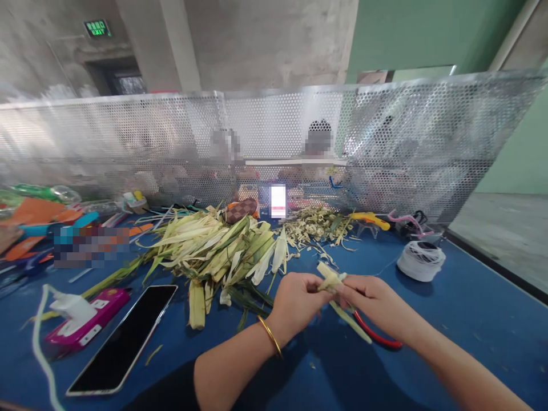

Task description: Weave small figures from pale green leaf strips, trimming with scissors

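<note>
Corn husk (329, 279) | over table (475, 308), near side, right of husk pile (226, 242) | left hand (296, 299), right hand (373, 298): fingers pinching it | probably light, pliable, splits along grain; hold at bunched middle

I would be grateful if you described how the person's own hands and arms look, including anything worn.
The left hand and right hand are ungloved. A thin gold-coloured bangle circles the left wrist; a dark sleeve ends on that arm. The right forearm shows no sleeve.

A green wall (402, 40) borders grey concrete (265, 45) (exit sign (97, 28) glowing).
</note>
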### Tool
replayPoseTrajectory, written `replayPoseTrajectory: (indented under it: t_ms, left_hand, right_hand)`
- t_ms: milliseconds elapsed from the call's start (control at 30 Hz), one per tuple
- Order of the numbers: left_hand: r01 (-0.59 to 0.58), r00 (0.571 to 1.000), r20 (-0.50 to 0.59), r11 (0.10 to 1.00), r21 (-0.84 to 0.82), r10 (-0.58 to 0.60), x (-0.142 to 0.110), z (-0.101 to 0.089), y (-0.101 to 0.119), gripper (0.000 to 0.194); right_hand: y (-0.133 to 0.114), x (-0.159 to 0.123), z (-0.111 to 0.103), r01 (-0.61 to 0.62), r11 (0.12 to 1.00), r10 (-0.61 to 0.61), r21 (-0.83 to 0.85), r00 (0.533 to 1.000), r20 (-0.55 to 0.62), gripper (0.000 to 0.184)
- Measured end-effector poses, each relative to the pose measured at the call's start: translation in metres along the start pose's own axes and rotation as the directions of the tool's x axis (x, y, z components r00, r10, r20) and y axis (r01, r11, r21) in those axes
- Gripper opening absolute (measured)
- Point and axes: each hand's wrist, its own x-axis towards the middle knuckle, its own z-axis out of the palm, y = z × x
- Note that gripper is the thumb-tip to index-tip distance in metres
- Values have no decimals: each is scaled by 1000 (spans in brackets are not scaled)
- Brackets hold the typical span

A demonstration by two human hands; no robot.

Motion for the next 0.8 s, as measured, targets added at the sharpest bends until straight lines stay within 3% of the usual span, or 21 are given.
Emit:
replayPoseTrajectory:
  t_ms: [67,167,300,533,633,700,800]
  left_hand:
    - [-68,998,23,987,144,65,-3,-1,1,20]
    - [-143,990,42,945,293,136,-6,-3,5,20]
    - [-146,989,88,921,362,122,-9,-5,10,23]
    - [-160,966,237,955,249,100,-13,1,11,17]
    - [-5,920,391,996,84,-28,-15,5,10,17]
    - [66,870,488,997,41,-77,-16,7,9,19]
    - [71,867,496,997,-17,-53,-15,5,10,18]
  right_hand:
    - [1,0,1,-75,996,75,39,997,-2,35]
    - [-1,-1,1,-190,942,169,277,981,98,28]
    - [-7,-1,-3,-216,865,132,453,969,209,41]
    - [-11,-2,-4,-180,867,146,465,983,109,43]
    - [-10,-1,-3,-243,757,212,606,969,123,40]
    - [-5,1,-2,-233,649,284,725,957,54,40]
    - [6,8,-1,-155,530,406,834,909,-89,38]
